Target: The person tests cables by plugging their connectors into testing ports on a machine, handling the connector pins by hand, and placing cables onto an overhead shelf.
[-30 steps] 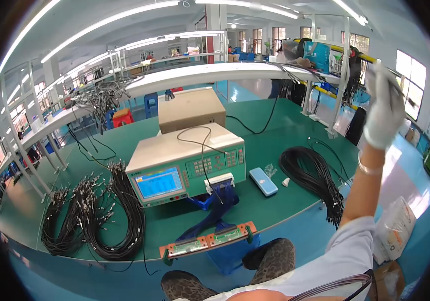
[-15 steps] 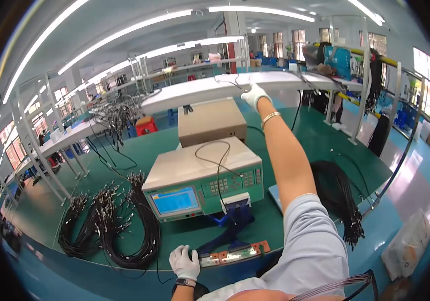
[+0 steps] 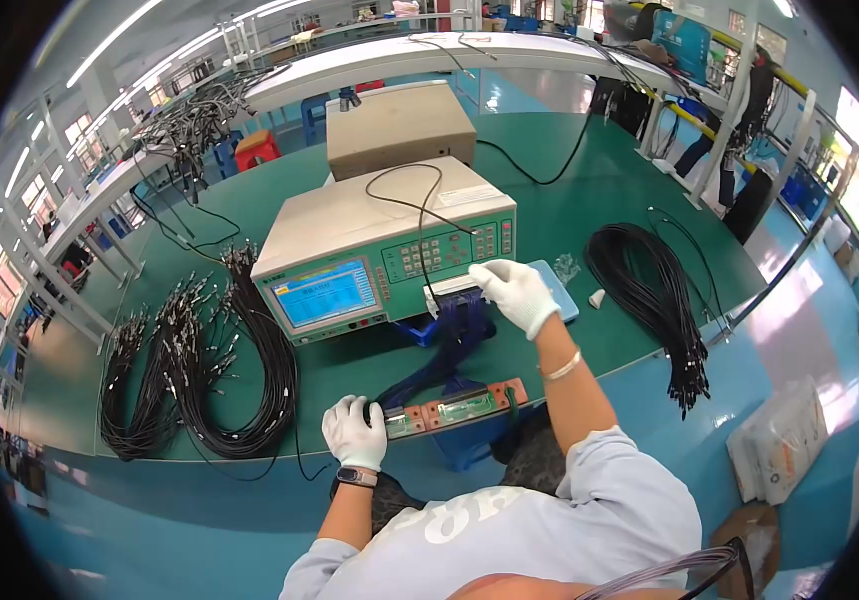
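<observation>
My left hand (image 3: 354, 432), in a white glove, rests at the bench edge by the left end of a test fixture (image 3: 467, 404). Its fingers lie over the edge with the thumb apart, and nothing shows in them. The fixture has copper-coloured blocks and green boards. Dark blue wires (image 3: 449, 345) run from it to a white connector (image 3: 452, 286) on the front of a bench tester (image 3: 384, 255) with a lit blue screen. My right hand (image 3: 517, 295), also gloved, hovers beside that connector. Its fingertips are drawn together; whether they hold anything is hidden. A thin black cable (image 3: 424, 200) lies over the tester.
Black cable bundles (image 3: 239, 400) lie on the green bench at left, another cable bundle (image 3: 644, 290) at right. A beige box (image 3: 399, 125) stands behind the tester. A blue tray (image 3: 554, 290) is beside my right hand. A white shelf (image 3: 369, 75) crosses the back.
My right hand has come back from the white shelf down to the tester's connector. My view has tilted downward. My left hand stays by the fixture's left end.
</observation>
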The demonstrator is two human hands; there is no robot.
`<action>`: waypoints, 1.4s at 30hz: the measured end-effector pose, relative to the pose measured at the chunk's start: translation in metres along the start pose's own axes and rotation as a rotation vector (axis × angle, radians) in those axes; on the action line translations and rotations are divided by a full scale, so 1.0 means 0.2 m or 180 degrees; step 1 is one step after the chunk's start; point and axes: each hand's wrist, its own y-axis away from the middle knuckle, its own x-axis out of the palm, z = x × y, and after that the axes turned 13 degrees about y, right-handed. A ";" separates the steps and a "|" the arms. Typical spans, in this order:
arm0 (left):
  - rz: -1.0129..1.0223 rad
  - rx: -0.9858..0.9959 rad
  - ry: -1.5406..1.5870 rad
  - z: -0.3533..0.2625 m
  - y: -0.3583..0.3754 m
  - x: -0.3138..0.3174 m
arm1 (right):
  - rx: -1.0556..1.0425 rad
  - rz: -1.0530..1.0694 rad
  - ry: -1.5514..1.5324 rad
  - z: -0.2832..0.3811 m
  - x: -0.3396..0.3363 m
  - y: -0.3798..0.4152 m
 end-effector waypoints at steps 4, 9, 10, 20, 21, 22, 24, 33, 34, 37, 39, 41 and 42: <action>-0.0019 -0.0089 0.0024 0.00 0.00 0.00 | -0.0541 0.0625 0.0624 0.03 0.14 -0.06; 0.0003 -0.0074 0.0064 -0.01 0.00 -0.01 | -0.0636 -0.1662 0.1454 0.40 -0.03 0.00; -0.0048 -0.0051 0.0048 -0.02 0.00 -0.01 | -0.0993 -0.2239 0.1761 0.41 -0.02 -0.07; 0.0102 -0.0123 0.0213 0.00 0.03 0.01 | -0.0305 -0.0888 0.2925 0.39 0.27 -0.30; 0.0113 -0.0129 0.0197 0.00 0.03 0.01 | -0.0334 -0.0922 0.2756 0.38 0.24 -0.29; 0.0125 -0.0140 0.0179 0.00 0.02 0.01 | -0.0367 -0.0952 0.2588 0.38 0.21 -0.27; 0.0157 -0.0181 0.0135 0.00 0.03 0.01 | -0.0437 -0.0988 0.2252 0.36 0.13 -0.20; -0.0154 0.0576 0.0807 -0.31 0.01 -0.08 | -0.0680 -0.3856 0.0908 -0.09 -0.91 0.18; 0.0081 0.0666 0.1535 -0.47 0.01 -0.08 | -0.0732 -0.3878 0.0396 -0.13 -1.01 0.18; 0.0974 0.1744 0.1922 -0.81 0.04 0.08 | -0.0859 -0.4586 -0.0293 -0.17 -1.26 0.19; 0.1333 0.2208 0.1801 -0.89 0.06 0.27 | -0.1292 -0.4957 -0.0674 -0.21 -1.41 0.16; 0.1575 0.2239 0.1590 -0.94 0.05 0.37 | -0.1426 -0.5174 -0.0847 -0.24 -1.54 0.10; 0.1807 0.2237 0.1401 -0.97 0.04 0.43 | -0.1444 -0.5209 -0.0852 -0.26 -1.60 0.05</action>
